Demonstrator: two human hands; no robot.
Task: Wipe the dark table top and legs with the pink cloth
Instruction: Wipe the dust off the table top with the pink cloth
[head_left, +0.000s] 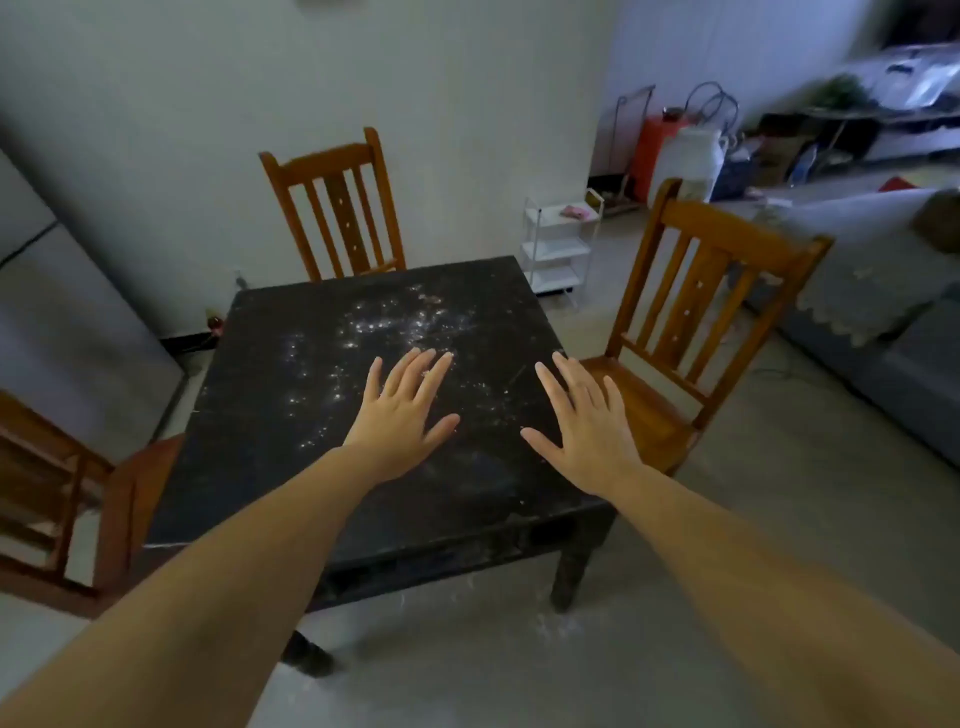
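Right now both your bare forearms reach forward over the dark square surface (291, 364), palms down. Your left hand (402, 410) lies above the middle, your right hand (587, 421) near the right edge, the two apart. Whether the palms touch the top or float just above it is hard to tell. White specks (384, 325) are scattered across the top. Only two dark legs (569, 577) show at the near side; the far ones are hidden. Fingers (439, 371) on both hands are straight and spread, holding nothing. A small pink thing, probably the pink cloth (574, 211), lies on the white rack (558, 249) beyond the far right corner, too small to make out clearly.
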